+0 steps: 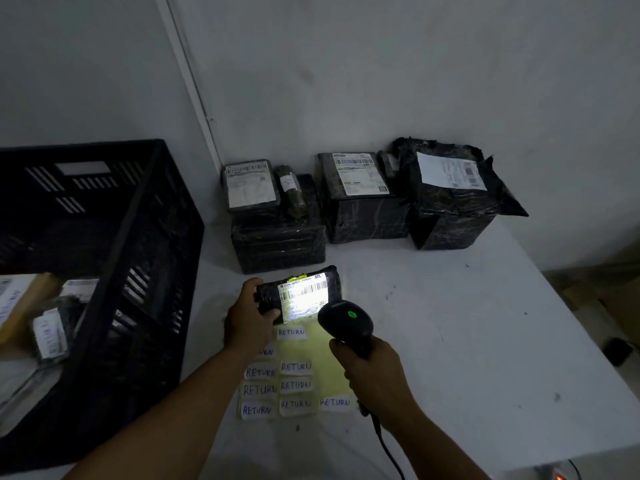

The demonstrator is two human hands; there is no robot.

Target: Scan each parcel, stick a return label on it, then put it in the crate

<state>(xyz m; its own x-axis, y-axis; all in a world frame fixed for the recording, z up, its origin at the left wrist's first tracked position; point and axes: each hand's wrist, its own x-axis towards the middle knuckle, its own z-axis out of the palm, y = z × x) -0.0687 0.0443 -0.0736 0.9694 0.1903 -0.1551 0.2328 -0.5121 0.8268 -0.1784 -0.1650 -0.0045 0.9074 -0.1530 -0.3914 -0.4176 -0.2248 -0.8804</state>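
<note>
Left hand (250, 318) grips small black-wrapped parcel (302, 293) by left end, held just above white counter (450, 327), shipping label up and lit bright. Right hand (372, 370) wrapped round handle of black scanner (346, 323), green light on, head just beside parcel's right edge. Sheet of RETURN labels (294, 375) on counter beneath both hands. Black crate (145, 258) at left, parcels inside. More wrapped parcels (363, 199) against wall.

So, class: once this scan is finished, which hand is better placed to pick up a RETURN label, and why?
Probably the right hand, after setting down the scanner. The left hand grips the small parcel and should keep it steady, and the label sheet lies on the table between both arms.
</note>
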